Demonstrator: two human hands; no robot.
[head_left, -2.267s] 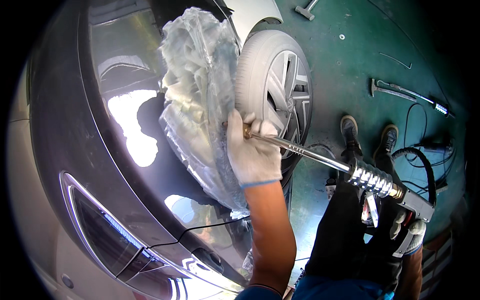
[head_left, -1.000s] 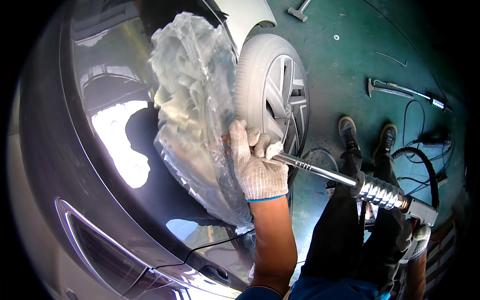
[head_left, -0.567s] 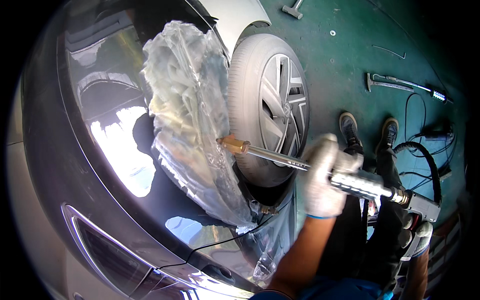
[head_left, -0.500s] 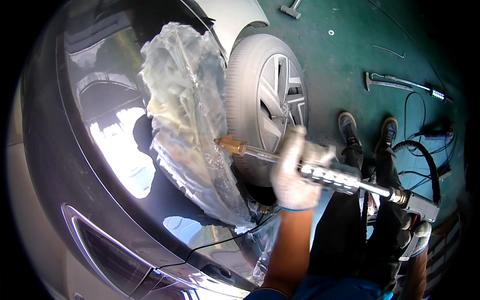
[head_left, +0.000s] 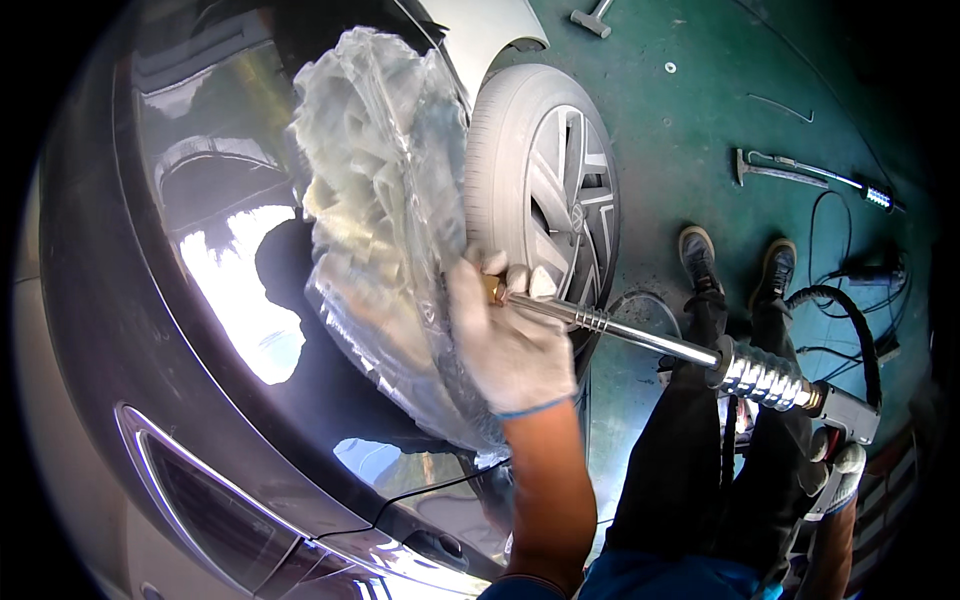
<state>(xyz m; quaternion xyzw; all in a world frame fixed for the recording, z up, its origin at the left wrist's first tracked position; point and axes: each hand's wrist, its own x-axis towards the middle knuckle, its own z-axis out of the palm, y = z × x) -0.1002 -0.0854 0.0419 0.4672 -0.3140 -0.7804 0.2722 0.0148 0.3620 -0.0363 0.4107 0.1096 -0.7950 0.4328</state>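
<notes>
A slide-hammer dent puller [head_left: 650, 342] reaches from my right side across to a dark car's panel. My left hand [head_left: 518, 358], in a white glove, is closed around its brass-coloured tip [head_left: 494, 288], right by the edge of a ground-down bare-metal patch [head_left: 365, 220]. The fingers hide the point of contact. At the puller's far end, my gloved right hand [head_left: 846, 472] grips the grey pistol handle [head_left: 848, 412]. The ribbed chrome sliding weight [head_left: 758, 376] sits on the rod near that handle.
The car's wheel [head_left: 500, 170] stands just beyond my left hand. On the green floor lie a hammer [head_left: 592, 22], a bent rod [head_left: 782, 106], another slide-hammer tool [head_left: 840, 178] and black cables [head_left: 815, 240]. A thick black hose [head_left: 862, 325] runs to the handle. My shoes [head_left: 700, 258] are near the tools.
My left hand has moved left from the rod and sliding weight to the brass tip. The weight now sits farther back, close to the handle. My right hand keeps its grip.
</notes>
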